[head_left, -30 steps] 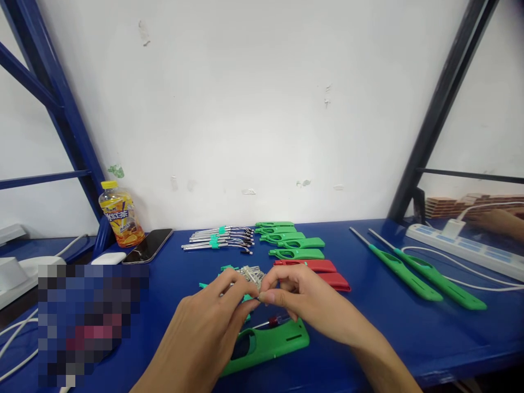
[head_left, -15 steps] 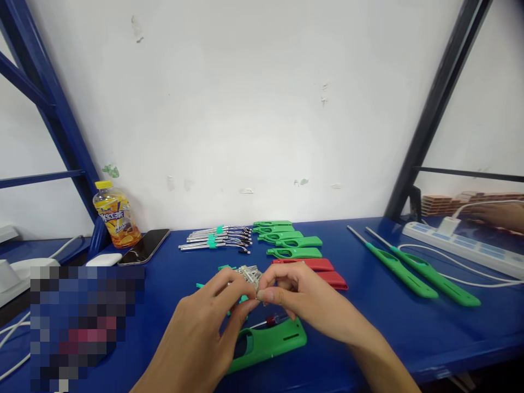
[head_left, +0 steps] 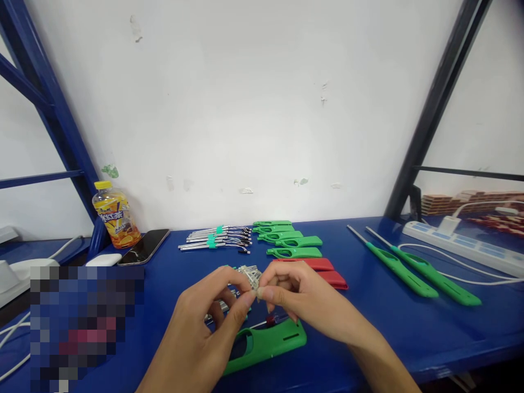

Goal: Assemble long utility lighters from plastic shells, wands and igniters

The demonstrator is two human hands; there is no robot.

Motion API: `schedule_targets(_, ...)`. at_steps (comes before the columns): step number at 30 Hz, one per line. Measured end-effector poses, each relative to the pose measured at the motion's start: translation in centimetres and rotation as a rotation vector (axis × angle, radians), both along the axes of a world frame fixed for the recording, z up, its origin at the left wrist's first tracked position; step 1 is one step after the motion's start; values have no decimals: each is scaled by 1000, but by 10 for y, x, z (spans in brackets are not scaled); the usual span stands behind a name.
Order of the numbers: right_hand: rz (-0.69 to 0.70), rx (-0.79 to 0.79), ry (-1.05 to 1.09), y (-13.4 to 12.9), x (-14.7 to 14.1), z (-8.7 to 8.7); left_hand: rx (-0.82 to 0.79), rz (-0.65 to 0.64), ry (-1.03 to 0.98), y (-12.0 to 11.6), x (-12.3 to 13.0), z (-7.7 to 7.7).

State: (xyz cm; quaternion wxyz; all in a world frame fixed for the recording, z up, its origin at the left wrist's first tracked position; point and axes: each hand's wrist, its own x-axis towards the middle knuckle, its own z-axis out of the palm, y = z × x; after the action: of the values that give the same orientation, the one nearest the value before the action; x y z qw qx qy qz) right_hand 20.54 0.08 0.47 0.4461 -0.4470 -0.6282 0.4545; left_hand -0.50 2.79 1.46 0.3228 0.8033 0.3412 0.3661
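Observation:
My left hand (head_left: 207,322) and my right hand (head_left: 305,295) meet over the blue table, thumb and forefinger of each pinched together. Whatever sits between the fingertips is too small and covered to make out. Just behind them lies a pile of small clear and metallic pieces (head_left: 250,272), partly hidden. Below the hands rests a green lighter housing (head_left: 278,344) with an oval opening, partly covered by my left hand. A screwdriver (head_left: 271,320) with a dark red collar lies behind that housing. Silvery parts with teal bits show under my left fingers.
Metal tubes with wires (head_left: 204,245) lie at the back, beside green housings (head_left: 301,252) and red housings (head_left: 338,280). Two long green lighters (head_left: 409,275) lie right, near a power strip (head_left: 470,248). A phone (head_left: 145,246) and drink bottle (head_left: 117,218) stand left.
My left thumb and fingers have shifted slightly up, showing more silvery parts beneath. My right hand has barely moved. Another person's hand at the far right has left the view.

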Motion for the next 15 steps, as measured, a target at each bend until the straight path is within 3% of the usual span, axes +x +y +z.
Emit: schedule_targets(15,-57,85,-139,-4,-3,5,11,74,-46,-2,10,-5)
